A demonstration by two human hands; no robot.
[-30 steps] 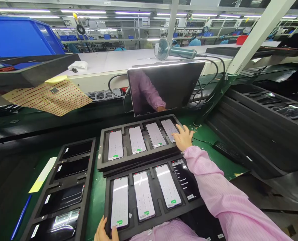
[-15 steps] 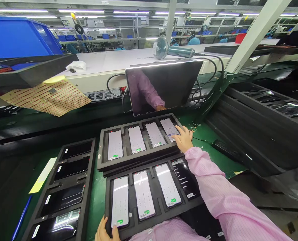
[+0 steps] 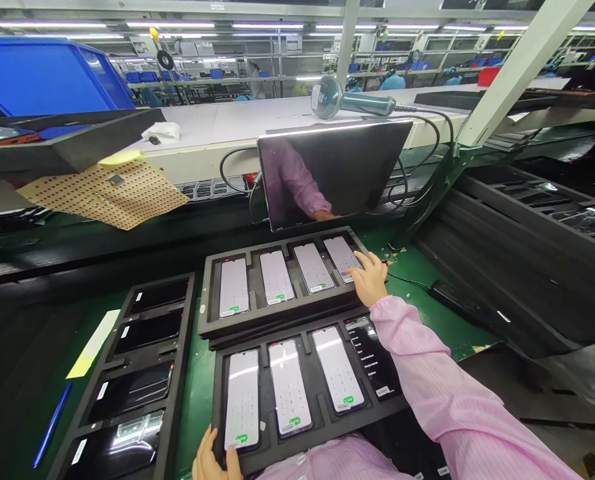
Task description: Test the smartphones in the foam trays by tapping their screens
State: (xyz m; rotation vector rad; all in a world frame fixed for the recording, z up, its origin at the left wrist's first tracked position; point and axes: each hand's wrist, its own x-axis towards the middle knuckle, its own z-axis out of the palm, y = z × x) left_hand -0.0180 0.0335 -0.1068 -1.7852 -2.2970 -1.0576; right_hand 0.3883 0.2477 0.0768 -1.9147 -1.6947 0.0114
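My right hand [image 3: 371, 280] reaches over the far black foam tray [image 3: 277, 317], fingers apart, touching or just above the lower part of its rightmost smartphone [image 3: 340, 255]. The other phones in that tray show a white dial pad with a green button. At the bottom, my left hand [image 3: 216, 460] grips the front left corner of the near foam tray [image 3: 322, 427], thumb by the lower end of a lit phone [image 3: 242, 400]. Three phones there show dial pads; the rightmost phone [image 3: 372, 357] has a dark text menu, partly covered by my right sleeve.
To the left stands another foam tray [image 3: 183, 353] of dark phones, beside a blue pen [image 3: 52, 425] and a paper strip [image 3: 93, 343]. A dark monitor [image 3: 335, 177] is behind the trays. Stacked black trays [image 3: 507, 240] line the right. A blue bin [image 3: 52, 77] sits upper left.
The whole view has shifted slightly to the right. My right fingers have moved a little on the far tray's rightmost phone, whose screen looks different near the bottom. My left hand stays at the tray corner.
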